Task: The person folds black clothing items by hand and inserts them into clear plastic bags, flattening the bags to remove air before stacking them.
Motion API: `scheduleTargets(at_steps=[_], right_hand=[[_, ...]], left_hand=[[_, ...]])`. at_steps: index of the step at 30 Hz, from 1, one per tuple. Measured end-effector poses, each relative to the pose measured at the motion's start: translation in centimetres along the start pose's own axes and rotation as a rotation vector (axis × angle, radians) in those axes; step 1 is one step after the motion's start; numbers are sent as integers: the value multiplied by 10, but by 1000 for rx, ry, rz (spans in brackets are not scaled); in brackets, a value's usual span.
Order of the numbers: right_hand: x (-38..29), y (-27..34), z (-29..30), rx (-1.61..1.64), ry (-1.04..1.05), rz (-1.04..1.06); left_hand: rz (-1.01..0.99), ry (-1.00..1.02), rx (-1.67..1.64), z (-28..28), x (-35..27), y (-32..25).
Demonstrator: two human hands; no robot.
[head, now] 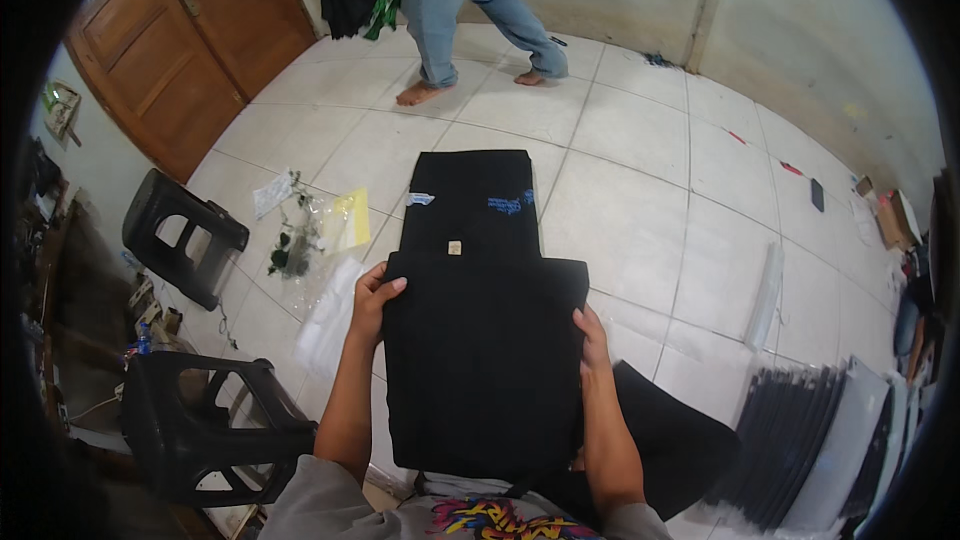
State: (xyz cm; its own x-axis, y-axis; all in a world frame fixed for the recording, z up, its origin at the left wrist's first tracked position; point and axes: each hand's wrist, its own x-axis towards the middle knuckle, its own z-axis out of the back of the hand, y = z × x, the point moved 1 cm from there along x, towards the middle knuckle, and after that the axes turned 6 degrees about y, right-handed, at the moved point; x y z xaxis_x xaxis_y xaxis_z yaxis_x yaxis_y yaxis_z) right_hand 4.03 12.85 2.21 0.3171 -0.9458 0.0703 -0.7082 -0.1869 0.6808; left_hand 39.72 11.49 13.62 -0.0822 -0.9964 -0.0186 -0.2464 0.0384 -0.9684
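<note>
A flat, squared bundle of folded black fabric (484, 360) is held up by its two side edges, close to my body. My left hand (375, 300) grips its left edge near the top corner, the thumb on the front face. On the right edge, my right hand (591, 334) pinches it with the thumb, the other fingers mostly behind. Just beyond lies more folded black fabric (472, 195) with blue print, a white tag and a small beige label; its near end is hidden behind the held bundle. Dark fabric (667, 442) spreads beside my right forearm.
A person in jeans (442, 7) stands ahead, holding black and green cloth. Black plastic stools (187, 232) are at left, near clear plastic packaging (330, 225). Many dark folded items (787, 427) are stacked at lower right. A cardboard box (896, 221) sits far right on the tiled floor.
</note>
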Motion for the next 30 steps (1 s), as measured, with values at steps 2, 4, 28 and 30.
scheduleTargets(at_steps=[2,4,28,30], right_hand=[[7,5,-10,39,-57,-35],[11,25,-33,-16,-88,2],[-13,149,-190,-467,-19,581],[-18,154,-189,-545,80,650]], left_hand=[[-43,-40,-15,-14,2,-12],[-88,-139,-31,-62,1,-41],[-417,138,682,-292,-12,-151],[-412,151,738,-298,-7,-157]])
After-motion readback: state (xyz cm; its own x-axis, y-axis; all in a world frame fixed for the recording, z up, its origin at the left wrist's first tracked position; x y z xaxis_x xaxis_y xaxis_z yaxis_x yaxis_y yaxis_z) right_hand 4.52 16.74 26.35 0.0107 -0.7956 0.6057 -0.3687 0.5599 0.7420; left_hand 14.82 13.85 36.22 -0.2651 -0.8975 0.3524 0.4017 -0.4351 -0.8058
